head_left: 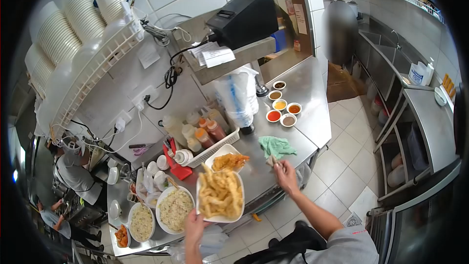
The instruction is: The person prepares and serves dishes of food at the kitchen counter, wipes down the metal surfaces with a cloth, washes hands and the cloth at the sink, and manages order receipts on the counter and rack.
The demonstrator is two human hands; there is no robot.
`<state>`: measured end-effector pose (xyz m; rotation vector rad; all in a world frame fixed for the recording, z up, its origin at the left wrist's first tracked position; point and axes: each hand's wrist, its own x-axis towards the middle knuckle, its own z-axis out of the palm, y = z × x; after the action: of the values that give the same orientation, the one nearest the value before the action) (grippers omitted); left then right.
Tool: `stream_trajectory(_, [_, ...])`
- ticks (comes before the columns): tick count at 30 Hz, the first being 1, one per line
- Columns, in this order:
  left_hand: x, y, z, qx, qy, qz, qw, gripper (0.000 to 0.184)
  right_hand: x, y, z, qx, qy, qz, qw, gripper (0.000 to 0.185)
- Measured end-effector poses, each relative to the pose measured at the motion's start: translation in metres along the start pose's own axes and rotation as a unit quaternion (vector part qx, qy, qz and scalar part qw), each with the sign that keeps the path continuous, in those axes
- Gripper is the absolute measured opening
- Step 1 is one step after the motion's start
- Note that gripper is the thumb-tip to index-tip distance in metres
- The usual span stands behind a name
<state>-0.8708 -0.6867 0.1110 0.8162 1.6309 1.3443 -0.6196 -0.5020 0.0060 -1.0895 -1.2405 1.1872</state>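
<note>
My left hand (194,226) grips the rim of a white tub (242,210) heaped with golden fried strips (220,193), held up over the counter's front edge. Just behind it, a white tray (211,161) carries breaded fried pieces (229,161). My right hand (286,177) is closed at the fingertips, beside the lower edge of a crumpled green cloth (276,146). A small beige bit (271,161) shows at those fingertips; what it is, I cannot make out.
Several sauce cups (288,120) stand on the steel counter (305,88). A basket (215,149) holds squeeze bottles. Two rice bowls (175,210) sit at the left. A black printer (243,19) hangs above. Co-workers (78,171) stand far left; sinks (381,49) line the right.
</note>
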Motion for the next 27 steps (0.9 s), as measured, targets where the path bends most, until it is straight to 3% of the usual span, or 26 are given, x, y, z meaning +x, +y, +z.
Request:
stream_trajectory(1, [0.004,-0.008,0.023,-0.023,-0.005,0.003,1.000,0.027,-0.015,-0.012,0.002,0.145,-0.025,0.095,0.985,0.020])
stream_trajectory(3, [0.008,-0.020,0.073,-0.018,0.009,0.008,1.000,0.027,-0.034,-0.017,0.007,0.366,-0.082,0.226,0.899,0.023])
stream_trajectory(5, [0.017,-0.028,0.117,-0.025,0.019,0.017,0.999,0.025,-0.041,-0.043,0.003,0.463,-0.108,0.274,0.836,0.023])
stream_trajectory(6, [0.021,-0.034,0.134,-0.033,0.023,0.022,0.999,0.024,-0.033,-0.024,-0.002,0.480,-0.083,0.300,0.820,0.027])
stream_trajectory(9, [0.021,-0.040,0.179,-0.021,0.046,0.036,0.998,0.024,-0.003,-0.025,-0.050,0.391,-0.065,0.254,0.882,0.028])
stream_trajectory(13, [0.021,-0.042,0.229,0.023,0.073,0.039,0.996,0.027,0.033,-0.029,-0.092,0.326,-0.042,0.204,0.922,0.029])
stream_trajectory(18, [0.021,-0.048,0.261,0.069,0.108,0.041,0.991,0.026,0.031,-0.019,-0.118,0.303,-0.023,0.202,0.931,0.028])
stream_trajectory(21, [0.018,-0.041,0.272,0.063,0.105,-0.025,0.992,0.031,0.011,-0.029,-0.127,0.302,0.020,0.188,0.934,0.027])
stream_trajectory(24, [0.009,-0.029,0.284,0.139,0.101,0.017,0.985,0.022,0.016,-0.014,-0.138,0.287,0.007,0.194,0.938,0.027])
stream_trajectory(27, [0.010,-0.030,0.287,0.126,0.046,0.047,0.990,0.023,0.041,-0.023,-0.159,0.312,-0.061,0.231,0.919,0.028])
